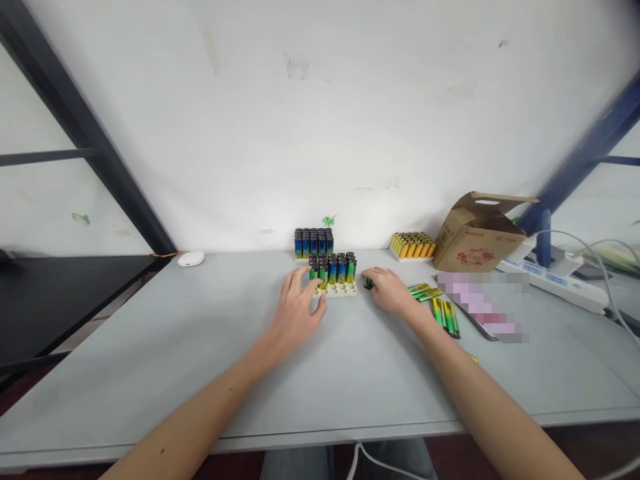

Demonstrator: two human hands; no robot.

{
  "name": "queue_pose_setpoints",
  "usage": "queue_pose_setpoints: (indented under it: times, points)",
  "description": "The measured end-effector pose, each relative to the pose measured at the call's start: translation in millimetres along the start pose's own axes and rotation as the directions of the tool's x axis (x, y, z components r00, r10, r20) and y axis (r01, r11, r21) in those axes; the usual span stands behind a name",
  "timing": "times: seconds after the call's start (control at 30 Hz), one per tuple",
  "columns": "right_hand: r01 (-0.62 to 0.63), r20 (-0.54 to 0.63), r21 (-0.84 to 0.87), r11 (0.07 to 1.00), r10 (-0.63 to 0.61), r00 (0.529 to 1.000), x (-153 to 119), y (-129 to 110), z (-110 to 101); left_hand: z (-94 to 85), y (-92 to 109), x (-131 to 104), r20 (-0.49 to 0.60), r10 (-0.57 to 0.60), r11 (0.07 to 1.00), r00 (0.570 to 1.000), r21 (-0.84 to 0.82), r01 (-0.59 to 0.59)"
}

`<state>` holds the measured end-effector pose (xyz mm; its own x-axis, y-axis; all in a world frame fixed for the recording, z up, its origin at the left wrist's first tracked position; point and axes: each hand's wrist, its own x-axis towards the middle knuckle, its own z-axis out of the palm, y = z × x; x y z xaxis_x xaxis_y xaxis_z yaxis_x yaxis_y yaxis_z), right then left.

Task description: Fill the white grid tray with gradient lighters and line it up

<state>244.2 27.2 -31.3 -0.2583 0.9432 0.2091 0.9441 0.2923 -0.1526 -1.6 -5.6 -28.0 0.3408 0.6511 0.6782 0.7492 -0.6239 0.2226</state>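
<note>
Green and blue batteries (342,270) stand upright in a cream tray (343,291) on the grey table (210,347), the left hand (299,303) at the tray's left end with thumb and fingers apart. Right of the tray, the right hand (387,288) partly covers a single battery (369,283); I cannot tell whether it grips it. Loose batteries (445,316) lie farther right, nearer than the cardboard box (475,248).
</note>
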Motion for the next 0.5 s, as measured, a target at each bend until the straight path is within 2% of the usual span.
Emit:
queue_pose_setpoints:
  times: [0.17, 0.27, 0.4, 0.5]
  points:
    - [-0.134, -0.051, -0.076, 0.988, 0.13, 0.99, 0.6, 1.4, -1.1, -0.8, 0.1, -0.2, 0.003, -0.007, 1.0, 1.0, 0.0, 0.007]
    - [-0.188, -0.041, -0.082, 0.979, 0.185, 0.982, 1.8, 2.8, -0.9, -0.7, 0.3, -0.4, 0.012, -0.012, 1.0, 1.0, 0.004, 0.012]
    - [-0.241, -0.04, -0.03, 0.97, 0.24, 0.97, 2.2, 5.1, 1.0, -0.4, -0.5, -0.4, 0.011, -0.005, 1.0, 1.0, -0.001, 0.005]
    - [-0.265, -0.084, 0.071, 0.962, 0.27, 0.959, 3.1, 6.5, 2.7, -0.5, -1.1, -0.4, 0.005, 0.004, 1.0, 1.0, -0.009, -0.004]
